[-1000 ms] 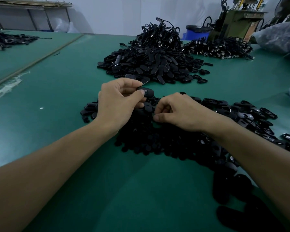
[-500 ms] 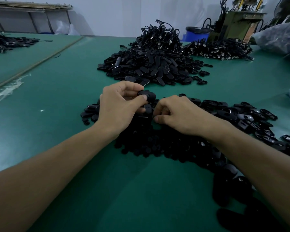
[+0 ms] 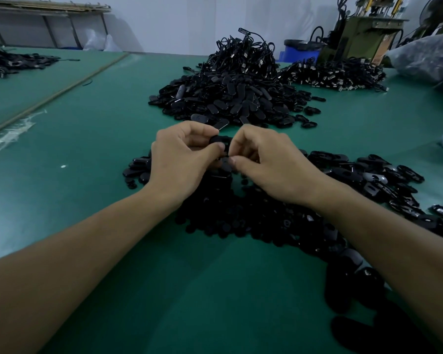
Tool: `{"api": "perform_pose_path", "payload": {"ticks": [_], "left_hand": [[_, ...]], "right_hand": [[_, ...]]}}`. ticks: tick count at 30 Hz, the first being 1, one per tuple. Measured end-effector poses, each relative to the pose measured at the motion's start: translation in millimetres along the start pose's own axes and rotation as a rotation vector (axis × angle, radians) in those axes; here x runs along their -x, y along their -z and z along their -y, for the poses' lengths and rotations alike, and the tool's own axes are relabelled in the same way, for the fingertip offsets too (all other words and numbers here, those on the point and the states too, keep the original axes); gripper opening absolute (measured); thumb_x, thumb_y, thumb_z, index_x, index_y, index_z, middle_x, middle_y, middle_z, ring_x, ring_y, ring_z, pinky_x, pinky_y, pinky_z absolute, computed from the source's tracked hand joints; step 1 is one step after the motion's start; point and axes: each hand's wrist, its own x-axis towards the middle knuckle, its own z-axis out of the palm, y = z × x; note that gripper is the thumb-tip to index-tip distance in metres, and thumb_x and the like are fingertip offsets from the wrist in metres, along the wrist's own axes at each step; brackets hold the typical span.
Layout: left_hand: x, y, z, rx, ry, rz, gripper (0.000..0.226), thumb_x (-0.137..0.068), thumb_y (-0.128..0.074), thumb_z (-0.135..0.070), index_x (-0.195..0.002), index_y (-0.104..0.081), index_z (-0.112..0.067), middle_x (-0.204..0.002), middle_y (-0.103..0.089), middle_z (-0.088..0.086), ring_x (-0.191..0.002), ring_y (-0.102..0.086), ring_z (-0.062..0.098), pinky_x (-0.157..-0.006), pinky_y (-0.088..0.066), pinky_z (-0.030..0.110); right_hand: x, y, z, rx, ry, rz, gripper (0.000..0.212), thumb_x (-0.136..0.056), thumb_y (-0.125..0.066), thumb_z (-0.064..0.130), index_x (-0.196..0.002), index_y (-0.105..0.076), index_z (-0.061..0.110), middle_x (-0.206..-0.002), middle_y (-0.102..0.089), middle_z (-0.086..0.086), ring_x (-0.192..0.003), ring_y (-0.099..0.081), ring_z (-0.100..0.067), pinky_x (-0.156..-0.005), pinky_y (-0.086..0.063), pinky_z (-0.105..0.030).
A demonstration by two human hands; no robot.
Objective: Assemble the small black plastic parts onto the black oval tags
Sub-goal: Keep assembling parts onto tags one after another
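– While both hands are raised over the green bench [image 3: 87, 154], what do they hold?
– One black oval tag [image 3: 221, 141]. It is in the air between the hands, above the near heap [image 3: 241, 215] of black pieces and not touching it.
– How are the fingers of the left hand [image 3: 182, 162]?
– Curled around the left end of the tag, with the thumb pressed on its near edge.
– And the right hand [image 3: 269, 164]?
– Its fingers are curled too; thumb and first finger pinch the right end of the same tag. A small dark piece shows just below the thumbs, but I cannot tell if it is a separate part.
– What is behind?
– A bigger heap [image 3: 230, 100] of tags, well apart from the hands, with a bundle of black cords [image 3: 243, 52] on top of it. To the right of that lies another heap [image 3: 333, 75], then a blue bin [image 3: 299, 51], a green machine [image 3: 363, 34] and a plastic bag [image 3: 430, 60]. Far left, on a second bench [image 3: 36, 83], is a smaller dark heap [image 3: 13, 62].
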Motion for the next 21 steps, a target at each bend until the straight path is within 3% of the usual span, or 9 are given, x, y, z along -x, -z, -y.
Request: {"api": "perform_pose_path", "payload": {"ticks": [3, 6, 10, 16, 21], "left_hand": [[0, -1, 0, -0.004, 0.008, -0.009, 0.022, -0.077, -0.085, -0.010, -0.084, -0.072, -0.026, -0.083, -0.076, 0.006, -0.078, -0.075, 0.026, -0.077, -0.063, 0.045], [0, -2, -1, 0.004, 0.009, 0.002, 0.022, -0.078, -0.084, -0.006, -0.084, -0.072, -0.024, -0.079, -0.076, 0.005, -0.075, -0.076, 0.025, -0.073, -0.063, 0.040], [2, -2, -2, 0.043, 0.018, 0.023, 0.020, -0.081, -0.082, -0.004, -0.086, -0.072, -0.020, -0.077, -0.076, 0.003, -0.068, -0.076, 0.023, -0.064, -0.061, 0.029], [0, -1, -1, 0.058, 0.045, 0.008, 0.020, -0.081, -0.083, -0.005, -0.087, -0.072, -0.021, -0.078, -0.076, 0.000, -0.070, -0.076, 0.023, -0.068, -0.062, 0.034], [-1, -1, 0, 0.103, 0.078, -0.024, 0.018, -0.080, -0.081, -0.004, -0.087, -0.072, -0.018, -0.082, -0.076, 0.007, -0.072, -0.077, 0.026, -0.070, -0.063, 0.037]], "right_hand": [[0, -2, -1, -0.066, 0.024, -0.037, 0.014, -0.086, -0.076, 0.013, -0.083, -0.066, 0.023, -0.077, -0.067, 0.011, -0.069, -0.061, 0.002, -0.066, -0.046, -0.012], [-2, -2, -5, -0.158, -0.006, -0.097, 0.014, -0.083, -0.078, 0.013, -0.082, -0.069, 0.023, -0.077, -0.070, 0.008, -0.069, -0.064, -0.001, -0.068, -0.049, -0.015], [-3, -2, -10, -0.165, -0.037, -0.121, 0.016, -0.089, -0.073, 0.014, -0.101, -0.072, 0.023, -0.085, -0.070, 0.004, -0.075, -0.065, -0.005, -0.070, -0.051, -0.018], [-2, -4, -12, -0.145, -0.034, -0.124, 0.009, -0.090, -0.072, 0.014, -0.093, -0.075, 0.022, -0.078, -0.071, 0.006, -0.065, -0.060, 0.004, -0.064, -0.043, -0.010], [-4, -2, -18, -0.244, -0.076, -0.154, 0.009, -0.090, -0.072, 0.011, -0.094, -0.074, 0.018, -0.080, -0.073, 0.000, -0.073, -0.068, -0.006, -0.068, -0.053, -0.021]]}}
